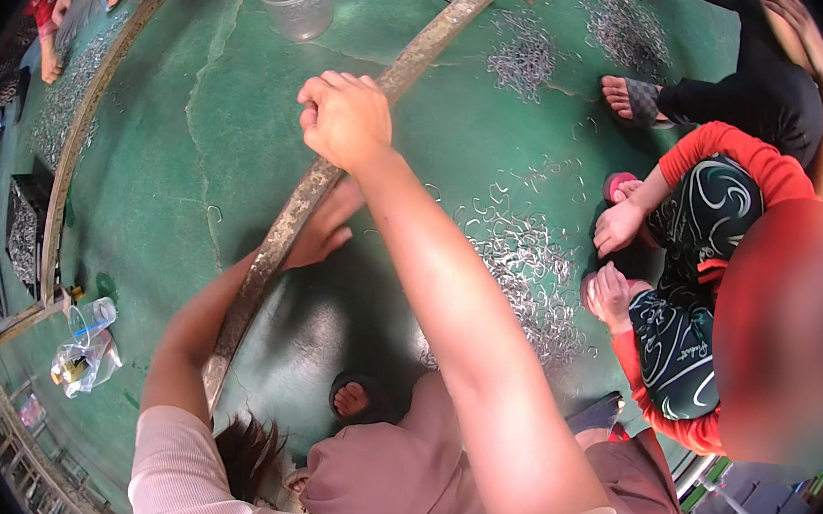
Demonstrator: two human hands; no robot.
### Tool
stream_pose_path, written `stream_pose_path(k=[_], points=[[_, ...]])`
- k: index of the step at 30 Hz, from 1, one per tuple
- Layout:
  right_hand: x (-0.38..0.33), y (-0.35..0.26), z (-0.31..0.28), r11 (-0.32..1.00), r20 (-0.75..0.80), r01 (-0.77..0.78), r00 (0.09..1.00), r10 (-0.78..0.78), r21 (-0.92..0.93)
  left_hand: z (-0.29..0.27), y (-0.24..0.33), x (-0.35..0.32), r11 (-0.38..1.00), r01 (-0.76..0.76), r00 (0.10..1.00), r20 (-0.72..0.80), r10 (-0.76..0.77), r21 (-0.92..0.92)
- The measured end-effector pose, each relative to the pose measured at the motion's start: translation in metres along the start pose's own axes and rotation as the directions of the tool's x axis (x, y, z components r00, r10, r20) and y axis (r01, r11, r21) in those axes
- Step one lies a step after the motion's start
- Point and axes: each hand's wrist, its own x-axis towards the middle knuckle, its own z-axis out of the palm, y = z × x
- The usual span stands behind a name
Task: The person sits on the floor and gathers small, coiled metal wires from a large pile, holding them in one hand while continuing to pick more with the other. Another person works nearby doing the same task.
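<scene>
A long, narrow, worn bar (pixel 286 225) runs diagonally across my view, with flaking brown and grey patches. My right hand (pixel 345 120) is closed in a fist over the bar, its fingers curled at the left side. What it grips, if anything, is hidden. Below it, my left hand (pixel 331 222) reaches from behind the bar, thumb apart from the other fingers. It is slightly blurred, and my right wrist partly covers its fingertips. Right of my right forearm lies a loose pile of bent metal wire hooks (pixel 524 268) on the green floor (pixel 148 162).
A person in red sleeves and patterned trousers (pixel 685 348) squats at the right; another person's dark-clad leg (pixel 743 111) is behind. More hook piles (pixel 522 60) lie at the far right. A clear plastic tub (pixel 295 8) stands far off; a plastic bag (pixel 89 365) lies left.
</scene>
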Motion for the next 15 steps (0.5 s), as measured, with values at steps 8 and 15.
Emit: stream_pose_path(k=[8,15], points=[[-0.152,0.028,-0.003,0.961,-0.296,-0.238,0.916,0.270,0.141,-0.060,-0.049,-0.069,0.892,0.435,0.631,-0.664,-0.402,-0.126],[-0.244,0.022,0.025,0.946,0.017,-0.318,0.948,0.317,0.062,0.007,-0.101,-0.198,0.430,0.903,0.321,-0.647,-0.691,-0.011]])
